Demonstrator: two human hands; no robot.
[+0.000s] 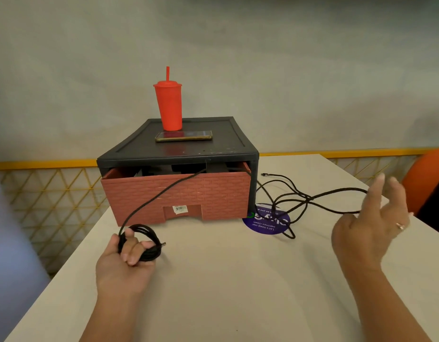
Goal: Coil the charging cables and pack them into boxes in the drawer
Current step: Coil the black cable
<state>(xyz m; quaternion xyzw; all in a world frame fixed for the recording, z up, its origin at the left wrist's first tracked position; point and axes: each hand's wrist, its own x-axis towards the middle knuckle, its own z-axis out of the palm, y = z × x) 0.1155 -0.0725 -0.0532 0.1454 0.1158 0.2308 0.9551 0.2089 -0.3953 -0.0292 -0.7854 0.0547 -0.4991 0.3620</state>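
Observation:
My left hand (pixel 126 257) grips a coil of black charging cable (pixel 145 239) near the table's front left. Its free strand runs up over the brick-patterned drawer front (pixel 179 196) into the partly open drawer, where dark boxes (pixel 174 169) show dimly. The drawer sits in a black cabinet (pixel 179 146). My right hand (pixel 376 218) hovers at the right, fingers spread and blurred, with a strand of a loose black cable (pixel 304 201) passing by its fingers. That cable sprawls over the table to the right of the drawer.
A red tumbler with a straw (pixel 168 104) and a phone (pixel 184 136) stand on top of the cabinet. A round purple sticker (pixel 265 222) lies on the white table (pixel 226 280). An orange seat (pixel 425 176) is at the far right, and a yellow lattice rail (pixel 53 188) runs behind.

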